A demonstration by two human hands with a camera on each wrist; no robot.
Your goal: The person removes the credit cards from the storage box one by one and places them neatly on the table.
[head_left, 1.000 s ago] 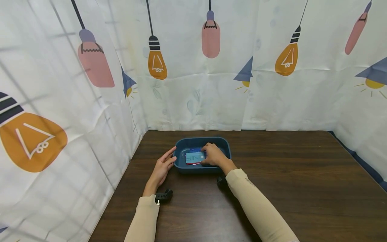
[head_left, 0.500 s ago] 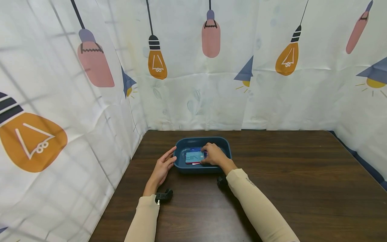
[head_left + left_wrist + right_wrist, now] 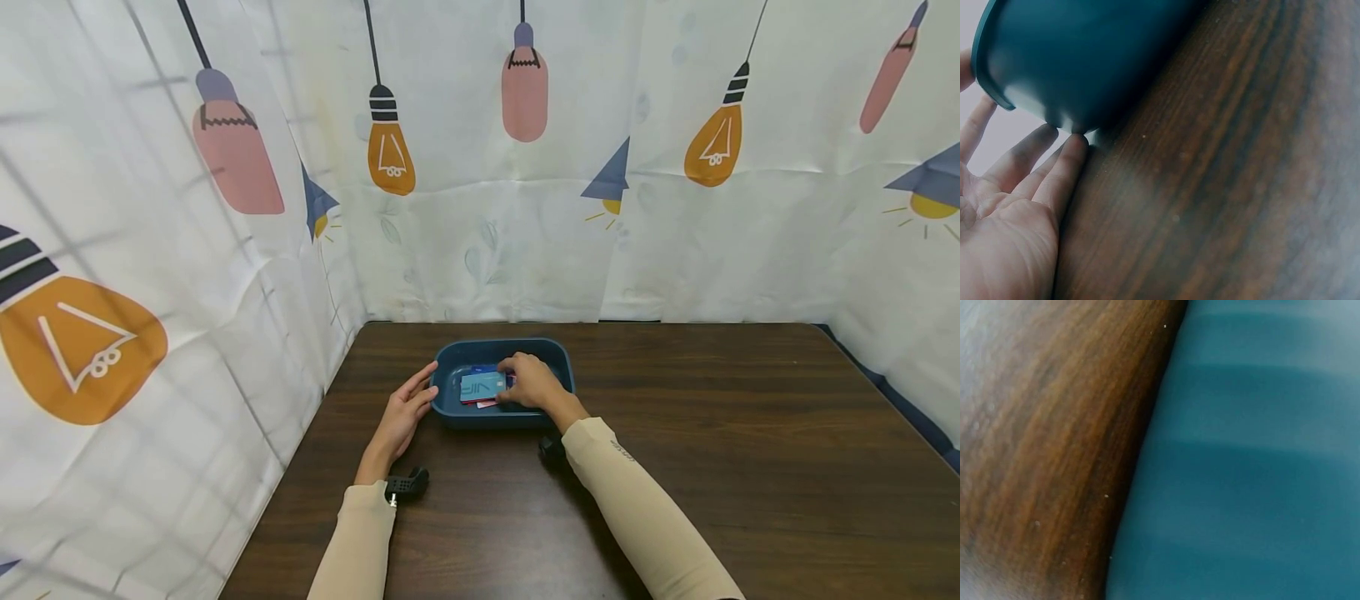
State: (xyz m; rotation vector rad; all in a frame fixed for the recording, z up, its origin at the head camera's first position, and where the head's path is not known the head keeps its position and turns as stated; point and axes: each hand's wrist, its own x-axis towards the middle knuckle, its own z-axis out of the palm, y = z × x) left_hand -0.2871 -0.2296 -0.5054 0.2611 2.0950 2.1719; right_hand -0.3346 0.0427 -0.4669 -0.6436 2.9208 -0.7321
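A dark blue plastic tray (image 3: 557,355) sits on the brown wooden table (image 3: 712,433), and a small stack of cards lies inside it. The top card (image 3: 482,386) is light blue; a red edge shows under it. My right hand (image 3: 528,382) reaches into the tray, its fingers curled on the right end of the top card. My left hand (image 3: 402,417) rests flat with straight fingers against the tray's left outer wall (image 3: 1072,56). In the left wrist view the fingertips (image 3: 1074,145) touch the tray's base. The right wrist view shows only the tray's wall (image 3: 1254,462) and the table.
White curtains printed with light bulbs (image 3: 390,150) close off the table at the back and on both sides. Small black wrist mounts (image 3: 405,484) sit on both forearms. The tray stands at the back left of the table.
The light blue card has shifted a little to the left and up in the tray under my right hand. My left hand has stayed put.
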